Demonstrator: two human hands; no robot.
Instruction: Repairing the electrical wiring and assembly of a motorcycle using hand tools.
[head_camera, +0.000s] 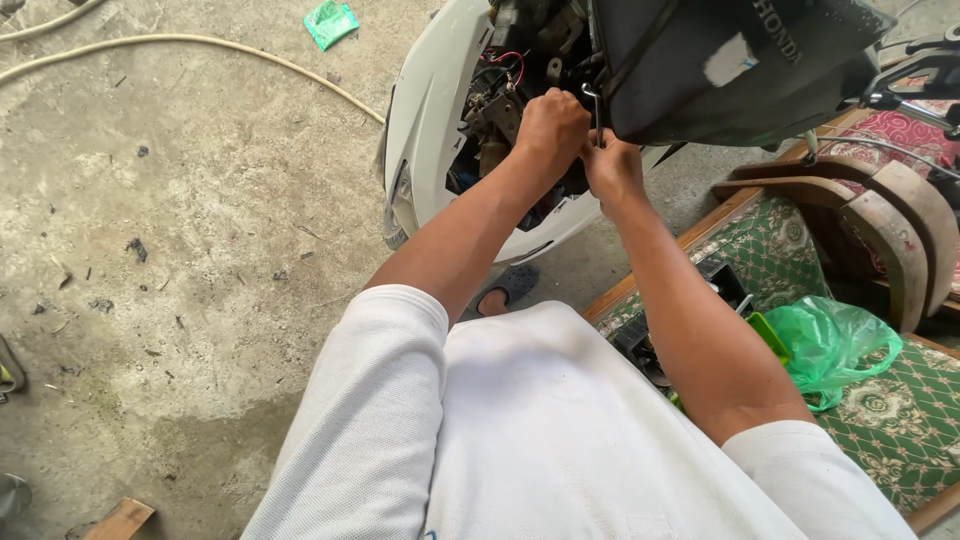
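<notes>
Steel hex key (596, 115) stands almost upright btwn the two hands, bent short leg at top near the black panel (720, 70), long shank running down toward the right hand (612, 168). Long axis = near vertical in the head view, tilted very slightly.

Right hand: fingers curled shut round the lower shank, thumb side up; grip looks firm, tho the fingertips themselves are hidden behind the hand. Left hand (548, 125): closed in a loose fist just left of the key's top, knuckles toward camera, pressed into the opened front of the white scooter (430, 110). Can't tell if it pinches the key's short leg or some part inside; fingertips buried among the wiring (505, 65) & dark fittings.

Key relation: key lies directly above the right hand and just right of the left, so both are touching or nearly so; right hand is the one clearly on it. Hands sit side by side, nearly touching each other, w/ the key in the gap.

Around: concrete floor (180, 220) to the left w/ a pale hose (200, 42), green wrapper (330, 22) near top. Right side: wooden bench w/ green patterned cushion (900, 410), green plastic bag (825, 345) on it, well apart from the hands. A sandalled foot (505, 290) shows under the scooter nose.
</notes>
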